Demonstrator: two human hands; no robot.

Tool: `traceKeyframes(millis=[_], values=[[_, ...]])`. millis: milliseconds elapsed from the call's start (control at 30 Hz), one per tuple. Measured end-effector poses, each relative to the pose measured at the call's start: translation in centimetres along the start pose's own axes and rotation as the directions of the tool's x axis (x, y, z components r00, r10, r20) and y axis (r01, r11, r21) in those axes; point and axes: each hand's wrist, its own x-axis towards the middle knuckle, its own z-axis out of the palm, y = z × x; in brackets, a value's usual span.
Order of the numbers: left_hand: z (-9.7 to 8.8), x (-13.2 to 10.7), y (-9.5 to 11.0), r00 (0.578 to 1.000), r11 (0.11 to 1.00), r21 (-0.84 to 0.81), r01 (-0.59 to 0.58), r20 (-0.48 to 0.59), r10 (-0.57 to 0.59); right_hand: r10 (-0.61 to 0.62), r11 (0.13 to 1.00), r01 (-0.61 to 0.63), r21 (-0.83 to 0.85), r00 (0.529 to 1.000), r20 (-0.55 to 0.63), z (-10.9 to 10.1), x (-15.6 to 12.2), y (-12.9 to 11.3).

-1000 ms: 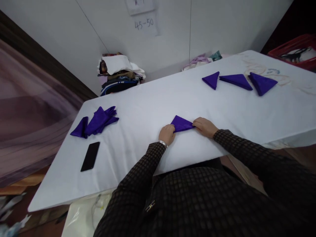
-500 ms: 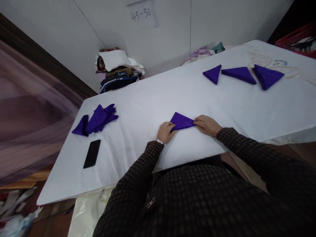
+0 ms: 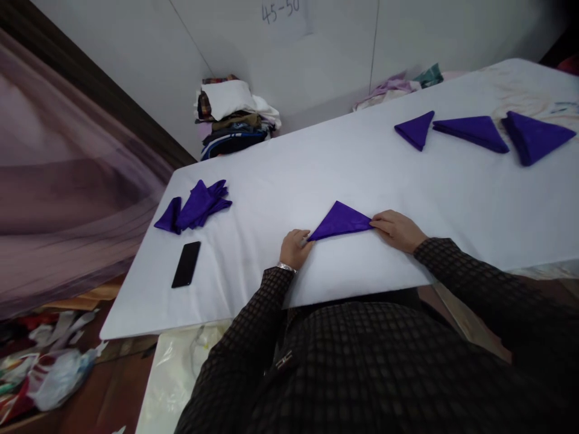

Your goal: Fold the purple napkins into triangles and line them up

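A purple cloth (image 3: 342, 220), folded into a triangle, lies on the white-covered table (image 3: 344, 271) in front of me. My left hand (image 3: 295, 248), with a silver bracelet at the wrist, pinches the cloth's left corner. At the opposite corner, the fingers of my right hand (image 3: 396, 230) are closed on the tip. The triangle's peak points away from me, and its long edge runs between my hands.
Three folded purple cloths (image 3: 471, 131) lie at the far right. On the left is a purple cloth pile (image 3: 201, 205), with a black phone (image 3: 186, 264) nearer me. Stacked clothes (image 3: 235, 114) stand against the wall behind the table.
My left hand has slid from on top of the cloth out to its left corner, so more of the triangle shows. My right hand still holds the right corner. The camera view has shifted.
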Motion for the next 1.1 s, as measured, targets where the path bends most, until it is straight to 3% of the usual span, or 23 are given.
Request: traceKeyframes(millis=[333,633,733,1100], values=[[0.3,0.1,0.5,0.995,0.995,0.028,0.1,-0.017,-0.1,-0.003,1.0,0.002,-0.009,1.0,-0.025,0.0,0.0,-0.1],[1.6,0.2,1.1,0.945,0.937,-0.178,0.3,-0.079,-0.318,0.016,1.0,-0.016,-0.004,1.0,-0.015,0.1,0.0,-0.1],[1.8,0.3,1.1,0.949,0.94,-0.185,0.285,-0.085,-0.305,0.017,1.0,-0.017,-0.002,1.0,-0.016,0.1,0.0,-0.1],[1.0,1.1,1.5,0.963,0.962,0.039,0.269,-0.018,-0.268,0.012,1.0,-0.012,-0.011,1.0,-0.012,0.1,-0.1,-0.2]])
